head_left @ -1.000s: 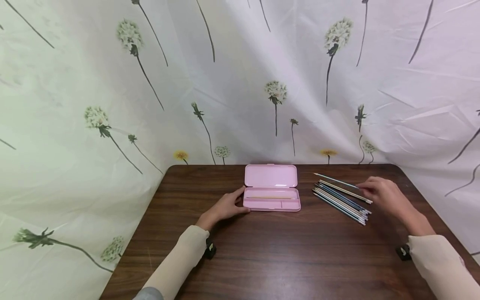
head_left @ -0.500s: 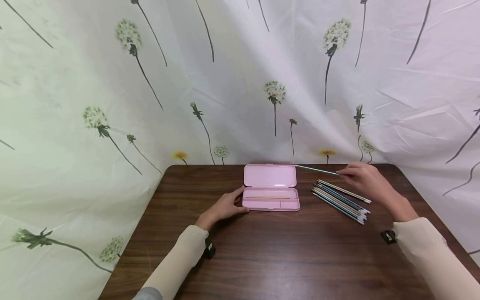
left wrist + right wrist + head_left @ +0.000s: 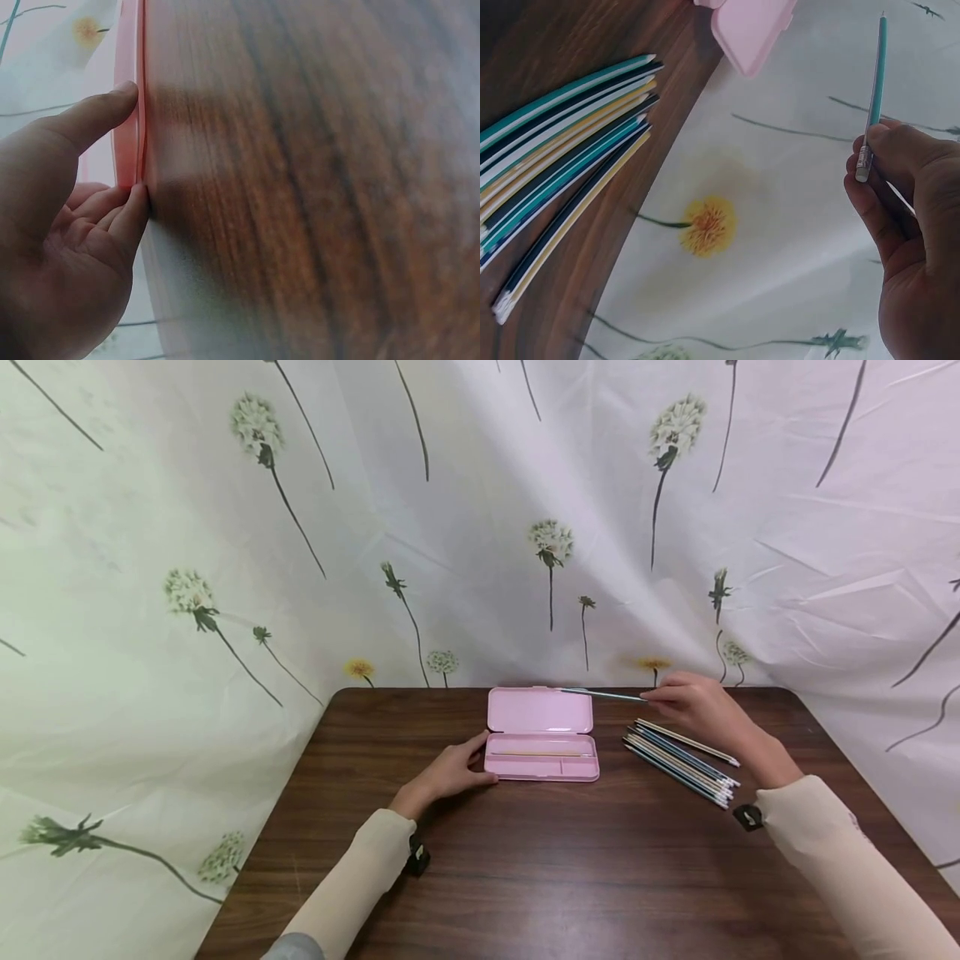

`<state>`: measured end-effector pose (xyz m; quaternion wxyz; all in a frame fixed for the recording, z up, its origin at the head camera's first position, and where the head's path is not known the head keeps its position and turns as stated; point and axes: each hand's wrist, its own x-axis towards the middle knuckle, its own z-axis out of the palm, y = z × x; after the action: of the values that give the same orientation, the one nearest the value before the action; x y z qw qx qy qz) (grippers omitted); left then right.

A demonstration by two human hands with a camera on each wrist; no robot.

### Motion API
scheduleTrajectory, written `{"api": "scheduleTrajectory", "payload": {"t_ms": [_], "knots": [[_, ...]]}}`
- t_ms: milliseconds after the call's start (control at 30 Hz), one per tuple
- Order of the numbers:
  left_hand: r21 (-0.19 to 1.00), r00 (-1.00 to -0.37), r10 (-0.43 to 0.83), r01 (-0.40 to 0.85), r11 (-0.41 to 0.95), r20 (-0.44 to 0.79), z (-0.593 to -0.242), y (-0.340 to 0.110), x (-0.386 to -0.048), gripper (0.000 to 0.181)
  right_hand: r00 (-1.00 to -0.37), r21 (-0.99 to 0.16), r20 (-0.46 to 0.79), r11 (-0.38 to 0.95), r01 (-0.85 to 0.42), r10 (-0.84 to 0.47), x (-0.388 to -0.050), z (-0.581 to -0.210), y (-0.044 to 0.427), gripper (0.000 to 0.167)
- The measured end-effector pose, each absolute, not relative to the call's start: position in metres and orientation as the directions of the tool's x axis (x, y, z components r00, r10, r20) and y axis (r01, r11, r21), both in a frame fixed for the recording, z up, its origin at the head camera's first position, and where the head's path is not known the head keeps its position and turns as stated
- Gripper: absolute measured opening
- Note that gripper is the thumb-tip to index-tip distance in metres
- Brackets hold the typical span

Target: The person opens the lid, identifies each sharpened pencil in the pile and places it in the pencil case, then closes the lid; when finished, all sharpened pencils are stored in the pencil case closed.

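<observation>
A pink pencil case (image 3: 542, 772) lies open on the table, its lid (image 3: 540, 710) folded back towards the curtain. One yellowish pencil (image 3: 540, 754) lies in its long compartment. My left hand (image 3: 448, 772) holds the case's left end, thumb at the front corner and fingers at the rear one; the left wrist view shows the thumb (image 3: 109, 109) against the pink side. Above the table's far right part, my right hand (image 3: 693, 706) pinches a teal pencil (image 3: 880, 71) near its eraser end. This pencil points left, its tip in front of the lid's upper edge in the head view.
Several pencils (image 3: 678, 764) in teal, dark, white and yellowish colours lie in a loose bundle right of the case, erasers towards the near right. The brown wooden table (image 3: 570, 868) ends at the back against a white curtain (image 3: 480, 527) printed with dandelions.
My right hand has lifted the teal pencil from beside the bundle and carried it left and up, towards the case lid. My left hand and the case have stayed in place.
</observation>
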<state>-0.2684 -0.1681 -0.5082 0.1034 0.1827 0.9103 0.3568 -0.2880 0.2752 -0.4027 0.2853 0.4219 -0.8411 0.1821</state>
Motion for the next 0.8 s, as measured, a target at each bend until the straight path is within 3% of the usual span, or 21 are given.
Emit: {"api": "scheduleTrajectory", "payload": {"t_ms": [800], "knots": [[0.678, -0.91, 0.409, 0.261, 0.688, -0.065, -0.507, -0.168, -0.269, 0.09, -0.439, -0.081, 0.555, 0.479, -0.874, -0.707, -0.31, -0.404, 0.218, 0.025]]}}
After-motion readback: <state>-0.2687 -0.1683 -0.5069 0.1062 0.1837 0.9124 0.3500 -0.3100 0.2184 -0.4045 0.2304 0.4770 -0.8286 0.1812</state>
